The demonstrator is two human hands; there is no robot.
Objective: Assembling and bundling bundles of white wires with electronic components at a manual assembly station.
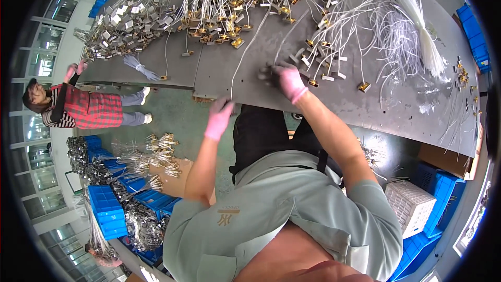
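My left hand [220, 115], in a pink glove with grey fingertips, is closed at the table's front edge. It pinches the lower end of a long white wire [245, 55], which runs up to the pile of wires. My right hand [287, 81], gloved alike, is over the tabletop to the right. Its dark fingertips are smeared, so their grip is unclear; a greyish wire [289, 34] reaches down to them. Just right of that hand lie wires ending in small brass-and-grey metal parts [326, 65]. More wires with brass-coloured ends [224, 21] are heaped beyond both hands.
A bundle of clear strands [420, 34] lies at the table's right. Grey metal pieces on wires [130, 28] pile up at far left. Beyond the table's left end stands a person in a red checked apron [96, 105]. Blue crates [107, 211] and a white basket [409, 209] flank me.
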